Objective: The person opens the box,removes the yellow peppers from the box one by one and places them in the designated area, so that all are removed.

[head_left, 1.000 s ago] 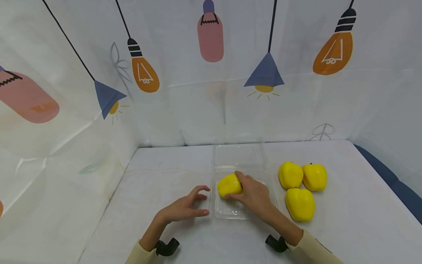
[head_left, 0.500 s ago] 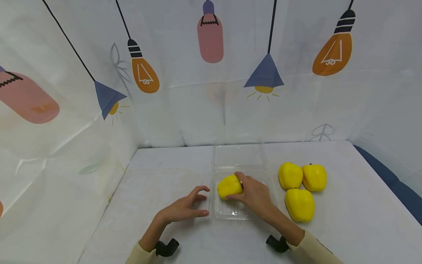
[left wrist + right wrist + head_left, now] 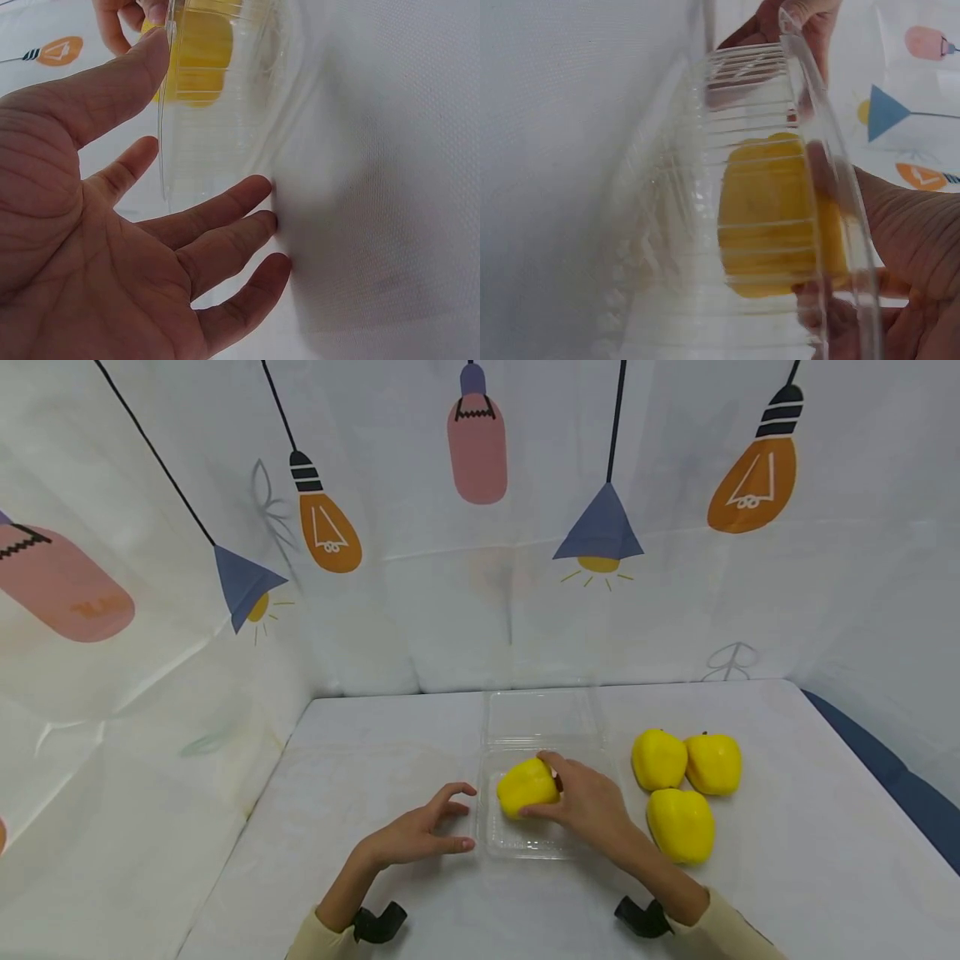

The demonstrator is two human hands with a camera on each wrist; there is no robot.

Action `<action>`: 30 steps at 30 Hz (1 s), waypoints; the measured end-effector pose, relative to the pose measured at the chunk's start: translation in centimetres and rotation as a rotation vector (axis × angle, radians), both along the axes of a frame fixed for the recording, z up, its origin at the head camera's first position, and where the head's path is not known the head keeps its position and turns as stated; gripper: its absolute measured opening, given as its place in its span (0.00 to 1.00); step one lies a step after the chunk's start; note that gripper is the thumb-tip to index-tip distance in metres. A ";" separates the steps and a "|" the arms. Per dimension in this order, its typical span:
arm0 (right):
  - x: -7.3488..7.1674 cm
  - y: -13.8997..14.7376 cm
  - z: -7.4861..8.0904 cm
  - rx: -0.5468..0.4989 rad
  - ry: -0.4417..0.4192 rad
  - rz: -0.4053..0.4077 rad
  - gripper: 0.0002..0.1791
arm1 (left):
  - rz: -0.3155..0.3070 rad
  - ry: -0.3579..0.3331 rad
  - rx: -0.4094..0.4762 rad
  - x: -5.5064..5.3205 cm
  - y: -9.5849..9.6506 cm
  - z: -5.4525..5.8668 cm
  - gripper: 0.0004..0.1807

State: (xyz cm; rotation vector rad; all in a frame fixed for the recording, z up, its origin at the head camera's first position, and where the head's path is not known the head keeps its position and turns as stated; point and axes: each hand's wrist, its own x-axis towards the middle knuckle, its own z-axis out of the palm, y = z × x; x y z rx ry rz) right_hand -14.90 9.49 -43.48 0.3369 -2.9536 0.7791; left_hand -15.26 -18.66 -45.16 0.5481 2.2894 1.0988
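Note:
My right hand [image 3: 596, 806] grips a yellow apple [image 3: 527, 787] between thumb and fingers, inside the base of a clear plastic clamshell box [image 3: 525, 843]. Through the box's ribbed wall the apple [image 3: 765, 217] also shows in the right wrist view. Whether it rests on the box floor, I cannot tell. My left hand [image 3: 412, 835] is at the box's left side, fingers spread and loosely bent, holding nothing. In the left wrist view, the thumb of that hand [image 3: 112, 247] lies close by the box rim [image 3: 165, 112]; contact is unclear.
Several more yellow apples lie to the right of the box: two at the back [image 3: 659, 760] [image 3: 713, 764] and one nearer [image 3: 681, 827]. The box's lid [image 3: 542, 717] lies folded back behind its base. A white cloth wall [image 3: 420, 635] stands behind the table [image 3: 375, 735].
My right hand has shifted slightly to the right with the apple, which has turned a little in its grip. The left hand has stayed in place.

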 end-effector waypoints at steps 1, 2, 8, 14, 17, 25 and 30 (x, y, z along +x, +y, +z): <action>0.0 0.2 0.1 0.000 0.005 0.007 0.47 | 0.000 0.000 0.002 0.0 0.0 0.0 0.36; 0.1 0.3 0.2 -0.004 0.011 0.014 0.47 | 0.000 0.000 0.003 0.0 0.0 0.0 0.36; 0.2 1.4 0.8 -0.019 0.039 0.067 0.48 | -0.003 -0.001 0.011 0.2 0.0 0.2 0.35; 0.6 2.4 1.9 -0.028 0.021 0.090 0.48 | -0.005 -0.001 0.010 0.2 0.0 0.2 0.35; 0.8 3.0 2.3 -0.024 0.016 0.103 0.48 | -0.004 0.003 0.007 0.2 0.0 0.1 0.35; 0.9 4.9 3.1 -0.025 -0.015 0.133 0.47 | -0.015 0.023 0.008 0.1 -0.1 -0.2 0.36; 0.9 5.8 3.5 -0.022 -0.041 0.158 0.48 | -0.020 0.030 0.013 0.1 0.0 -0.1 0.36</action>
